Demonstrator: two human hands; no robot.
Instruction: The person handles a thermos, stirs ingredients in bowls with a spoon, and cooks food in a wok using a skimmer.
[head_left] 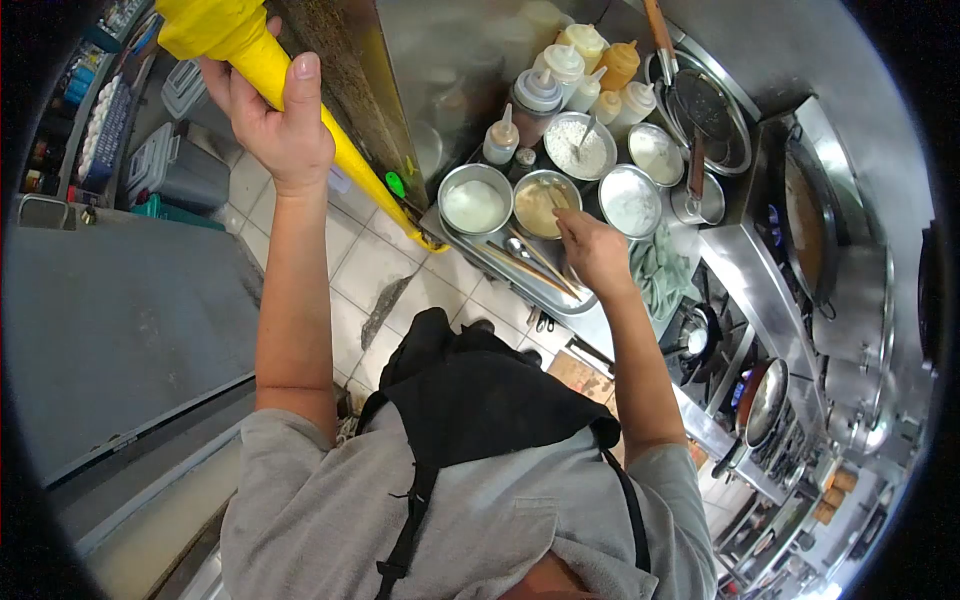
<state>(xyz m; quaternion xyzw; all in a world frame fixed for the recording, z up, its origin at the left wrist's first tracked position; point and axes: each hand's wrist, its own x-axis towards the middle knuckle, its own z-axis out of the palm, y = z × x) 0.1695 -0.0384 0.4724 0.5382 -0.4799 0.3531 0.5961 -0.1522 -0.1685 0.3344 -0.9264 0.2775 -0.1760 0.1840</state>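
Note:
My left hand [275,120] is raised at the upper left, its fingers wrapped round a yellow-covered pole [345,150] that slants down to the right. My right hand [592,250] is pinched at the near edge of a metal bowl of tan powder [540,203]; what it may hold there is hidden. Beside that bowl stand a bowl of white contents [475,205] and another white-filled bowl [630,200]. Below them a metal tray [575,303] carries a spoon [516,246] and thin wooden sticks.
Several squeeze bottles [563,65] stand behind the bowls. A green cloth [660,272] lies right of my right hand. Farther right are a stove with a lit burner under a pan [762,400] and a large wok [805,215]. A grey cabinet [130,320] fills the left.

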